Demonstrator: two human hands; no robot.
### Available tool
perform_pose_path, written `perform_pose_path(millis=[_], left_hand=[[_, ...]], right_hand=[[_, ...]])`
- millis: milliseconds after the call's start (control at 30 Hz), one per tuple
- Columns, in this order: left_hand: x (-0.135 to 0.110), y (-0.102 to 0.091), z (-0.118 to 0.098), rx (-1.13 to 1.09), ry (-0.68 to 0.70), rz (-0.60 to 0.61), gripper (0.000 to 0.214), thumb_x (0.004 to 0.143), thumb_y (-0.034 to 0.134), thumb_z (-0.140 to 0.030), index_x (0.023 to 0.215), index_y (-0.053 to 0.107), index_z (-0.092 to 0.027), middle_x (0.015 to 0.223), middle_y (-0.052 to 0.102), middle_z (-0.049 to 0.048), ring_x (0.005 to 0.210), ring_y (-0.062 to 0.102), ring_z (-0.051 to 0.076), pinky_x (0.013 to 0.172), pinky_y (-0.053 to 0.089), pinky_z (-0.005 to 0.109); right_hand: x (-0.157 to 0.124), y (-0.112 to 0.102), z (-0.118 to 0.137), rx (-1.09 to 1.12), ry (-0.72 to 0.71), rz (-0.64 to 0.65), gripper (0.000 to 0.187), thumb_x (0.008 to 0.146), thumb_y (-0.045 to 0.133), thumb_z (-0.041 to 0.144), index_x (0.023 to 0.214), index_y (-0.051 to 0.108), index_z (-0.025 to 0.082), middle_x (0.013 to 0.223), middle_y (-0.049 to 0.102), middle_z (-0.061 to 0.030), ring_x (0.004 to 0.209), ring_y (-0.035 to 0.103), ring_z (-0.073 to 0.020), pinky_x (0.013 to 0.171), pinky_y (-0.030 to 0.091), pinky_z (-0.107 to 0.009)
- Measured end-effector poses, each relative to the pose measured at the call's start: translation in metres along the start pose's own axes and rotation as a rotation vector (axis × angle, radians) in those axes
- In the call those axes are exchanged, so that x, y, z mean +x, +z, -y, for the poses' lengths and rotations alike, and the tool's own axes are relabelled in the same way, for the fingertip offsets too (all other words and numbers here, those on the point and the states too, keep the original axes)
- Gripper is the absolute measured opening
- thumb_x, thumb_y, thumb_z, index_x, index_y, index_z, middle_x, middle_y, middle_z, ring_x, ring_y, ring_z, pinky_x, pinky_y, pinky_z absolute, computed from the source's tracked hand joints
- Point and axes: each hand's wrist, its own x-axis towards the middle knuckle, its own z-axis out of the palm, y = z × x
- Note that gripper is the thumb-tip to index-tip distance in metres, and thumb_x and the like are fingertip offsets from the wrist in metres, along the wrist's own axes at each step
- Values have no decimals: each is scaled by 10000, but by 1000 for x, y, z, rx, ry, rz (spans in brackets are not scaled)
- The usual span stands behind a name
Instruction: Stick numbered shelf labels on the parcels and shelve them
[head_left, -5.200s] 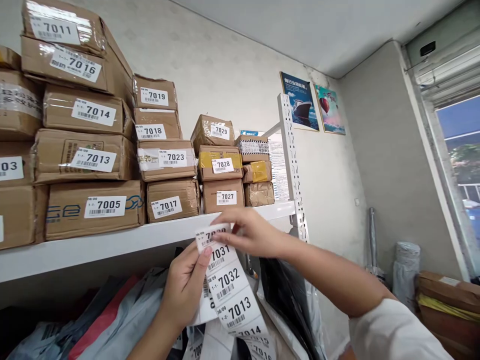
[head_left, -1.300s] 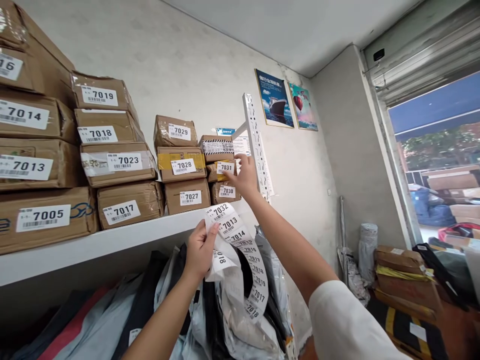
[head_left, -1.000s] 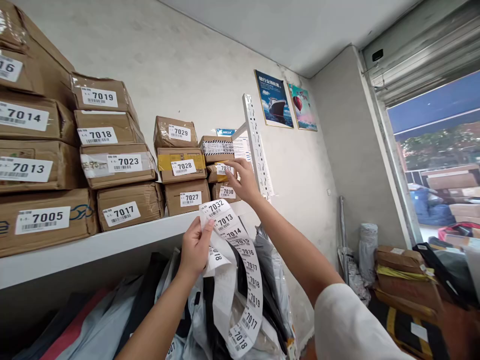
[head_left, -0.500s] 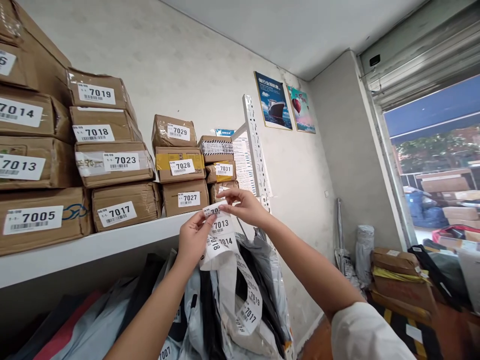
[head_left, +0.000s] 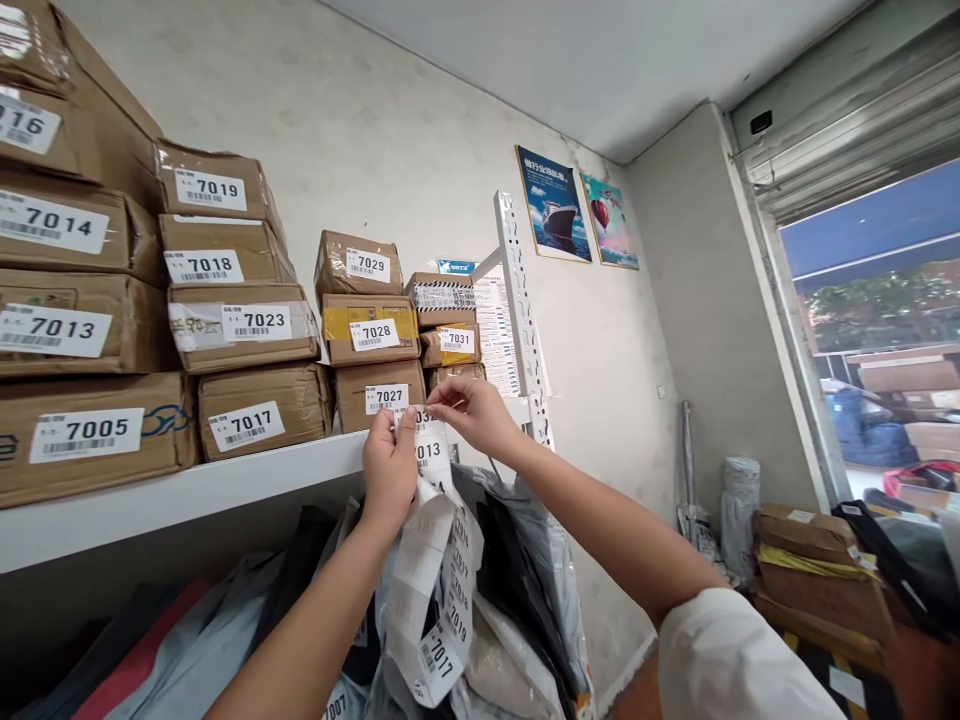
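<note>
A long strip of white number labels (head_left: pixel 421 640) hangs in loops from my two hands. My left hand (head_left: pixel 391 465) pinches the strip near its top, thumb on the printed face. At the top end, my right hand (head_left: pixel 474 415) is closed with fingertips on the edge of the uppermost label, whose number is partly covered. Below it a label reading 7013 is partly visible. Just behind my hands stands a carton marked 7027 (head_left: pixel 352 400), under a carton marked 7028 (head_left: pixel 409 345) and one marked 7029 (head_left: pixel 330 262).
Labelled cartons are stacked along the white shelf (head_left: pixel 292 462) to the left. Bagged parcels (head_left: pixel 517 560) fill the space under it. A perforated metal upright (head_left: pixel 517 300) stands at the shelf's right end. More boxes (head_left: pixel 810 590) lie on the floor at right.
The label strip has swung and twisted, its loop now hanging further left. My right hand has shifted slightly left and closed on the top label's edge. The view has turned slightly left.
</note>
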Motion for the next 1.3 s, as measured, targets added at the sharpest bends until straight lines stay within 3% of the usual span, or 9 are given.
perform_pose_path(millis=[133,233,367,467,667,833,967,1067,1300], left_hand=[[-3,-8,-1,-206,-91,99,367,772,680,-519,947,592,-208,767,623,-27,650,565,119,610,463,210],[-14,-13,-6,-187,-149,200,416,751,713,-493,1038,607,-211,824,667,-2,693,611,142,651,501,240],[-37,-19,-7,-7,-176,268,333,805,646,-512,850,604,-185,651,616,-23,538,522,106,495,420,187],[-52,-27,-3,-58,-178,246,323,826,625,-503,872,609,-184,691,629,-13,606,558,119,548,460,198],[-69,-43,-2,-110,-227,257,365,828,624,-505,1008,624,-186,791,681,15,617,602,145,556,505,238],[-82,-51,5,-100,-236,236,332,841,625,-480,1000,629,-189,805,694,20,641,622,147,566,512,231],[-93,-54,14,-131,-277,223,330,844,629,-464,1032,624,-192,828,703,27,639,634,152,575,528,243],[-97,-53,17,-136,-292,213,314,850,628,-453,1025,623,-193,839,703,24,659,640,150,604,538,249],[-101,-59,19,-84,-293,134,302,828,646,-470,910,621,-181,803,694,22,653,624,144,602,524,241]], right_hand=[[4,11,7,-123,-220,-41,21,844,626,190,823,625,186,815,638,-16,761,594,-138,699,493,-272],[35,4,4,-135,-296,-182,31,867,595,186,839,606,197,854,640,-24,781,590,-142,706,499,-281],[104,-22,-13,-124,-258,-506,29,891,566,218,895,573,191,897,630,-36,801,576,-141,724,491,-289],[140,-38,-27,-220,-141,-499,105,868,594,210,964,553,194,818,575,-7,743,543,-140,720,472,-307],[141,-36,-31,-618,-160,-591,290,791,697,212,1047,564,197,1104,473,-105,1002,503,-255,842,457,-439],[116,-32,-33,-648,-262,-547,250,921,518,381,1094,556,206,1137,493,-111,1132,455,-279,982,397,-489],[107,-41,-49,-536,-82,-571,661,851,551,570,1372,369,207,1284,434,-171,1226,416,-329,1014,368,-533],[120,-47,-58,-448,55,-438,956,714,651,672,1459,245,230,1314,418,-198,1200,447,-371,975,395,-575],[158,-36,-49,-478,128,-296,991,684,706,553,1478,191,259,1336,400,-187,1171,471,-421,949,387,-656]])
